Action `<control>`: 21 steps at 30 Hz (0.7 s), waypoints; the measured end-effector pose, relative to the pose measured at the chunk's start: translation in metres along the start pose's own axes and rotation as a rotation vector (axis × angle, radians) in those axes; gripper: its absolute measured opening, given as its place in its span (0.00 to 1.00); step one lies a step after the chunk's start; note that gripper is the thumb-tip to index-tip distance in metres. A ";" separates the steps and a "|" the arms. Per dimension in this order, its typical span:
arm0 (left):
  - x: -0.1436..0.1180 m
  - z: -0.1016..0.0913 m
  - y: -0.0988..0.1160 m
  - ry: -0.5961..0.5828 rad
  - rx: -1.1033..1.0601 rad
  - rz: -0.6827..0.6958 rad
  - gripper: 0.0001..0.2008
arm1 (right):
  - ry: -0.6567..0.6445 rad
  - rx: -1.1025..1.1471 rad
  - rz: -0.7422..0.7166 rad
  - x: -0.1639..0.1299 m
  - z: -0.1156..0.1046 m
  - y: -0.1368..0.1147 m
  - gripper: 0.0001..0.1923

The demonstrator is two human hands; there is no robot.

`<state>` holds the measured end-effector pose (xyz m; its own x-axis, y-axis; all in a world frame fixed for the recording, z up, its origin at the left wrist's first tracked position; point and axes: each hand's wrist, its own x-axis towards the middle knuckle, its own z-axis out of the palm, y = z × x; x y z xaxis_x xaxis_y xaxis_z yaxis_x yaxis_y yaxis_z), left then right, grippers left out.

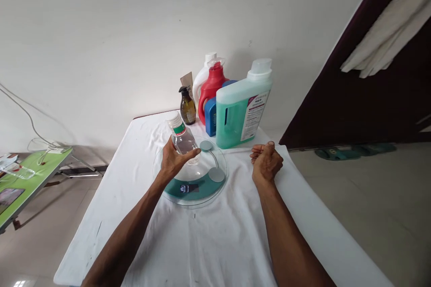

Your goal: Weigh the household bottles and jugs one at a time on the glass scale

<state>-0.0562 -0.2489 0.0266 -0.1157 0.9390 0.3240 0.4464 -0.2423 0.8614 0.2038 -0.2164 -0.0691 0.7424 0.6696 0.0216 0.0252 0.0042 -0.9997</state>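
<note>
My left hand (174,159) grips a small clear bottle (183,140) with a white cap and green label, tilted, over a round glass scale (205,184) with a lit display. The bottle's base sits at or just above the scale's glass; I cannot tell if it touches. My right hand (266,161) rests on the white cloth to the right of the scale, fingers curled in, holding nothing.
A large teal detergent jug (243,107), a red jug (211,87), a white jug (204,76), a blue container (210,116) and a dark pump bottle (187,106) stand at the table's back edge by the wall. A green table (30,175) stands left. A dark door (370,89) is at right.
</note>
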 end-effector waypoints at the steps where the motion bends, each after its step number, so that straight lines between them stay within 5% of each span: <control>1: 0.000 0.004 0.009 -0.029 -0.016 0.024 0.24 | 0.017 0.018 0.019 0.002 0.000 0.000 0.36; 8: -0.001 0.078 0.046 -0.247 -0.203 0.101 0.31 | 0.098 0.044 0.042 0.012 -0.010 -0.002 0.36; 11: 0.005 0.115 0.040 -0.239 -0.160 0.104 0.33 | 0.110 0.044 0.027 0.011 -0.015 -0.006 0.37; 14: 0.012 0.143 0.028 -0.229 -0.106 0.078 0.32 | -0.017 0.049 -0.080 0.005 -0.014 -0.010 0.39; 17: 0.015 0.161 0.016 -0.213 -0.061 0.046 0.32 | -0.191 0.027 -0.165 -0.002 -0.011 -0.013 0.38; 21: 0.010 0.175 0.004 -0.151 -0.025 0.079 0.32 | -0.244 0.027 -0.120 -0.007 -0.008 -0.013 0.40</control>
<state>0.1001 -0.1973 -0.0349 0.0539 0.9424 0.3302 0.4267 -0.3207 0.8456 0.2032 -0.2272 -0.0560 0.5514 0.8226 0.1391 0.0830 0.1119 -0.9902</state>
